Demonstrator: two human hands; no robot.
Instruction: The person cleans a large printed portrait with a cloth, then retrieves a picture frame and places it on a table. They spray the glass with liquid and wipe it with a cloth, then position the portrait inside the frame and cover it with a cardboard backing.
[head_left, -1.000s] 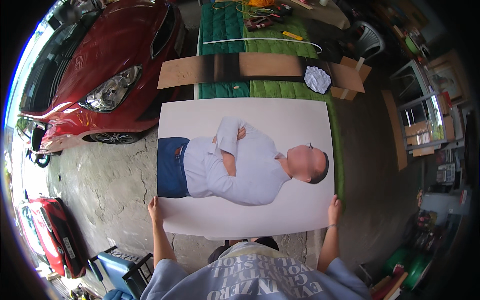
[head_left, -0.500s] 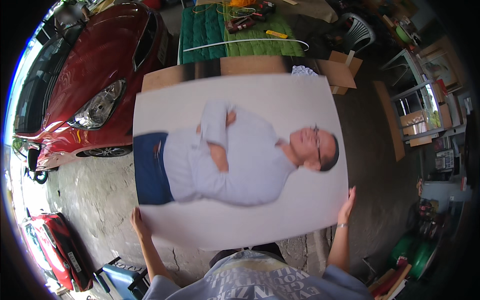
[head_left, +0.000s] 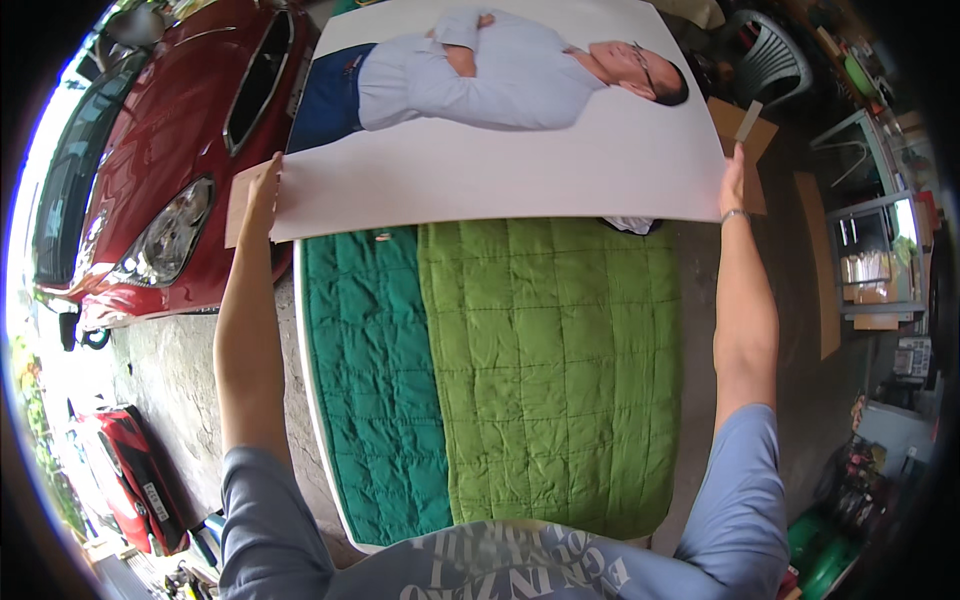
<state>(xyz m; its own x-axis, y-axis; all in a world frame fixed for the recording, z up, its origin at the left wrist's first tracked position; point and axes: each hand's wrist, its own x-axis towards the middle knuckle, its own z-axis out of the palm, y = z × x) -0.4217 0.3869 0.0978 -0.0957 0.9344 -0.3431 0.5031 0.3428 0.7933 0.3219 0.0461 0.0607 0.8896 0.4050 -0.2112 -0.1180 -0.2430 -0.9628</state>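
Over the quilts (head_left: 560, 370): board (head_left: 500, 180), picture (head_left: 510, 75) facing up, covering the far part of the bench (head_left: 313, 400); can't tell if its far side rests on anything.
Left grip (head_left: 262, 195): clamped on the board's left edge, by the near corner.
Right grip (head_left: 734, 183): clamped on the right edge, by the other near corner; fingers underneath hidden.
Weight: probably light, awkward from its spread.
Stiffness: near edge runs nearly straight between my grips, so fairly stiff; may bow mid-span.
Surface: smooth, likely slick, easily scuffed; corners could dent.
Hold: side edges, both level, palms off the picture.
Cardboard (head_left: 240, 210): just beside my left grip, could snag.
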